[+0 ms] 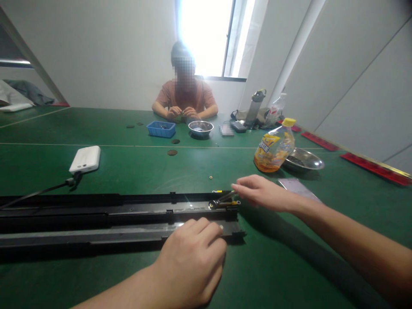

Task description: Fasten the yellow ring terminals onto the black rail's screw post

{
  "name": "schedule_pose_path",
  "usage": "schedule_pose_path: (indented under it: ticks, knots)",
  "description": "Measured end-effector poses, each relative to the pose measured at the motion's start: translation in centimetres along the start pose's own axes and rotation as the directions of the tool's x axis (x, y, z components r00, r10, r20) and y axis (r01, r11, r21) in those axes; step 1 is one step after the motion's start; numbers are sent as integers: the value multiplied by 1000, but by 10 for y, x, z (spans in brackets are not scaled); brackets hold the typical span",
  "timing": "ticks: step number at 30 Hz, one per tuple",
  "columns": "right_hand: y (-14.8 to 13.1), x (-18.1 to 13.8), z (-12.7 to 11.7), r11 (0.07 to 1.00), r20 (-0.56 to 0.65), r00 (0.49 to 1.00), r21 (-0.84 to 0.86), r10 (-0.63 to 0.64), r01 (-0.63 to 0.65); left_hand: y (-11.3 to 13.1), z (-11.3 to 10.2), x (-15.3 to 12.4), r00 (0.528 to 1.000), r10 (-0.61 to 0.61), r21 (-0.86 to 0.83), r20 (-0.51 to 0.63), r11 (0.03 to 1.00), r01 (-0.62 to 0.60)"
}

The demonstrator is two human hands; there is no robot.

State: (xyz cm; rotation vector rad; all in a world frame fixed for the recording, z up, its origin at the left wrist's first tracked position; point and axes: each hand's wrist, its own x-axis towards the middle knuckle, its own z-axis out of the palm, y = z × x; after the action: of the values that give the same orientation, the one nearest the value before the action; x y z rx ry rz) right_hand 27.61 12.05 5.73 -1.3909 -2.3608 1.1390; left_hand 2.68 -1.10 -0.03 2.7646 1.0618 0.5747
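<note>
Two long black metal rails lie side by side across the table, the far rail (144,206) and the near rail (128,235). My right hand (259,192) is closed on the handle of a small ratchet wrench (222,199). The wrench's round head sits over a fastener in the far rail, close to its right end. Beside it, a yellow wire with a ring terminal (233,202) pokes out. My left hand (196,253) is closed over the near rail's right part, its fingertips hidden. Past the rails lies a small brass-coloured nut or washer (210,177).
A white power bank (85,159) with a black cable lies left. At right stand a yellow-capped bottle (275,148), a metal bowl (304,159) and a phone (299,189). Across the green table, a seated person (185,96) works behind a blue basket (161,129) and another bowl (201,128).
</note>
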Motion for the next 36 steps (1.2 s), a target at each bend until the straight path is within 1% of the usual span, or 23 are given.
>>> schedule_pose_path:
  ticks: [3, 5, 8, 17, 21, 26, 28, 30, 33, 36]
  knots:
    - [12, -7, 8, 988, 34, 998, 146, 49, -53, 1, 0, 1, 1000, -2, 1, -18, 1000, 2]
    - [17, -11, 12, 968, 84, 994, 235, 71, -89, 1, 1, 1, 1000, -1, 3, -26, 1000, 1]
    - [20, -17, 17, 938, 138, 986, 320, 94, -134, 2, 1, 2, 1000, 3, -1, -25, 1000, -4]
    - [13, -30, 21, 901, 211, 966, 374, 149, -220, 2, 1, 2, 999, 6, -7, -31, 1000, -6]
    - [14, -32, 18, 875, 265, 956, 425, 126, -233, 1, 2, 2, 999, 10, -7, -41, 1000, -11]
    - [21, -40, 9, 852, 320, 943, 466, 88, -238, 2, 1, 2, 1000, 5, -2, -30, 1000, -5]
    - [26, -43, 4, 847, 321, 942, 471, 96, -247, 2, 1, 2, 1000, 1, 3, -28, 1000, -1]
    - [30, -47, -2, 847, 291, 949, 470, 118, -249, 2, 1, 2, 999, -1, 4, -32, 1000, 1]
    - [32, -49, -8, 872, 204, 969, 440, 137, -216, 2, 1, 1, 999, -1, 5, -38, 1000, 1]
    - [28, -48, -9, 921, 104, 988, 364, 111, -141, 2, 2, 1, 999, 1, 6, -32, 1000, -1]
